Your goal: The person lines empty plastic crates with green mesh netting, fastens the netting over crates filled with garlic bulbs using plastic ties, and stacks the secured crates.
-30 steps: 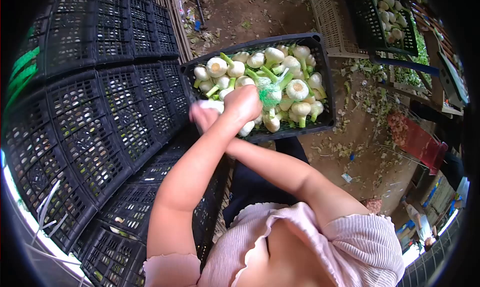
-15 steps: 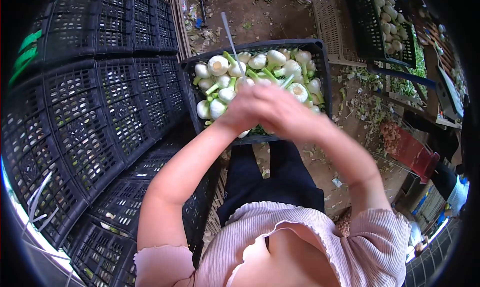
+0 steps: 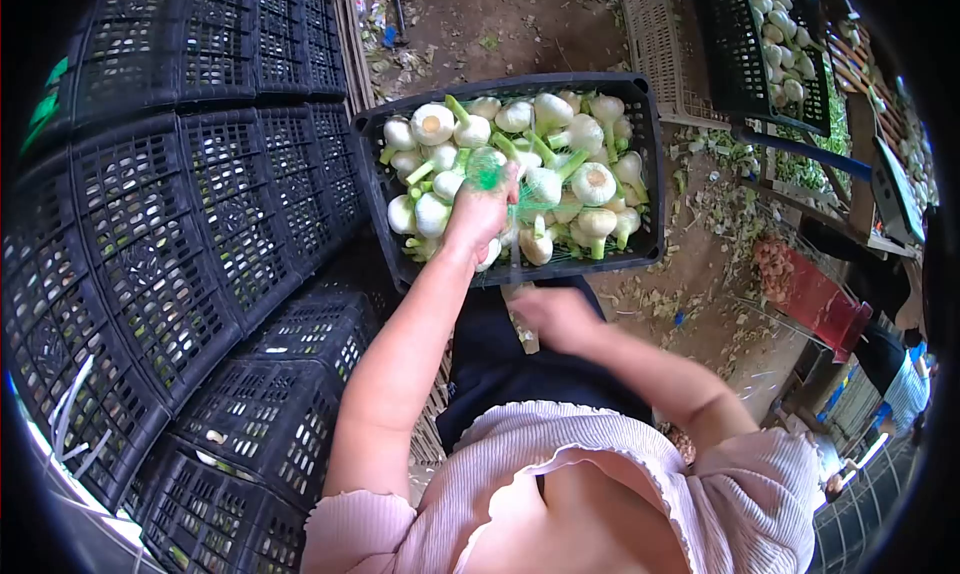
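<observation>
A black plastic crate (image 3: 652, 189) full of round white bulbs with cut green stems (image 3: 594, 185) stands before me; they look like fresh onions or garlic. My left hand (image 3: 480, 219) is closed over the bulbs around gathered green netting (image 3: 487, 171). Some of the mesh spreads over the bulbs to its right. Below the crate's near edge, my right hand (image 3: 555, 316) is smeared by motion, its fingers appearing curled. A thin, blurred pale strip (image 3: 515, 244) runs from beside my left hand down towards the right fingertips, apparently pinched there.
Stacked black crates (image 3: 200, 204) of bulbs wall in the left side. At upper right, another black crate (image 3: 720, 44) holds bulbs, beside a beige crate (image 3: 660, 44). A red container (image 3: 822, 304) lies further right. Leaf scraps litter the dirt floor.
My hands were together over the bulbs with the pale strip sticking up. Now my right hand has moved down towards me, away from the left, and the green netting shows.
</observation>
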Available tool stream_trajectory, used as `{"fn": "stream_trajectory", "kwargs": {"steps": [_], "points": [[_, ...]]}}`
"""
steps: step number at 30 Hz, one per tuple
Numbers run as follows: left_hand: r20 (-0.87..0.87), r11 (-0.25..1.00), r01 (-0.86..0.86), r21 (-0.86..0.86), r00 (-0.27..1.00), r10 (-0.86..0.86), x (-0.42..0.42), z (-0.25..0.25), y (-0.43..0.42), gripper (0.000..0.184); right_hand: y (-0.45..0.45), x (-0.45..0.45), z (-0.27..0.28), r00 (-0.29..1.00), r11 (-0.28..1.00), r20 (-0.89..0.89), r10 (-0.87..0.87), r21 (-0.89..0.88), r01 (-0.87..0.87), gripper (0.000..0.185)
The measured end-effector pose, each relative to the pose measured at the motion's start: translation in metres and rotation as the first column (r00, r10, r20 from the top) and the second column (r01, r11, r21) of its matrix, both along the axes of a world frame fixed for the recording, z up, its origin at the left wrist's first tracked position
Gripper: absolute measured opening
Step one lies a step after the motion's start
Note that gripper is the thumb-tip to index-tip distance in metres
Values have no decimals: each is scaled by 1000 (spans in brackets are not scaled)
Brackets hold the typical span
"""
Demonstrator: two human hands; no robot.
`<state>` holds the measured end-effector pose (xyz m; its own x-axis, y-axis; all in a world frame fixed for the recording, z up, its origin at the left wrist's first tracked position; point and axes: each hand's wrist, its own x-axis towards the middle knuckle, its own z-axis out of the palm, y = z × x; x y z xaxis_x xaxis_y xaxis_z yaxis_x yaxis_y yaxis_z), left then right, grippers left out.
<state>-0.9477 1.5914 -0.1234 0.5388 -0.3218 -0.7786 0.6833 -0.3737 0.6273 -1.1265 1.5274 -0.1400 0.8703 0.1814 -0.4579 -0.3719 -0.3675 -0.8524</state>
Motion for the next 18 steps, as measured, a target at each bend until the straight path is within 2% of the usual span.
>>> {"fn": "stream_trajectory", "kwargs": {"steps": [1,2,3,4,6,7,8,9,11,12,14,15,16,17,18], "points": [[22,996,84,22,996,-85,1,1,0,33,28,32,16,997,997,-2,79,-26,-79,22],[40,984,169,49,984,-171,0,0,1,32,56,58,14,980,963,101,-170,226,144,20],[58,965,251,79,965,-256,1,-1,2,32,98,81,-28,802,883,384,-457,304,357,15],[206,827,468,311,816,-539,4,-13,5,26,112,118,-47,805,884,388,-450,323,338,23],[414,708,508,491,579,-702,1,-19,6,17,105,178,-32,640,608,131,-757,497,619,29],[480,644,503,577,429,-765,-1,-20,7,13,101,193,-30,599,489,-45,-799,532,691,32],[498,612,538,579,361,-788,0,-6,4,16,96,199,-28,595,427,-113,-796,591,684,30],[569,641,536,550,321,-757,-2,-9,6,17,92,199,-26,592,365,-177,-786,641,676,29],[711,698,533,478,231,-664,-4,-16,8,18,92,167,-31,721,686,231,-653,584,434,23],[741,718,530,452,226,-632,-4,-12,7,17,90,140,-36,739,821,414,-531,466,329,22],[769,703,569,427,181,-614,-1,-11,12,17,45,84,-19,799,981,576,-174,176,86,27],[782,699,583,414,166,-601,-1,-12,14,16,5,65,2,977,897,-190,99,442,-4,25],[801,713,574,402,157,-578,-1,-14,15,14,-16,53,21,903,845,-385,-191,403,351,22],[816,723,571,390,149,-558,-3,-15,17,11,-33,43,18,759,739,-444,-476,267,619,22],[832,730,570,377,138,-538,-5,-16,18,9,-47,46,17,615,582,-442,-653,228,781,24]]}}
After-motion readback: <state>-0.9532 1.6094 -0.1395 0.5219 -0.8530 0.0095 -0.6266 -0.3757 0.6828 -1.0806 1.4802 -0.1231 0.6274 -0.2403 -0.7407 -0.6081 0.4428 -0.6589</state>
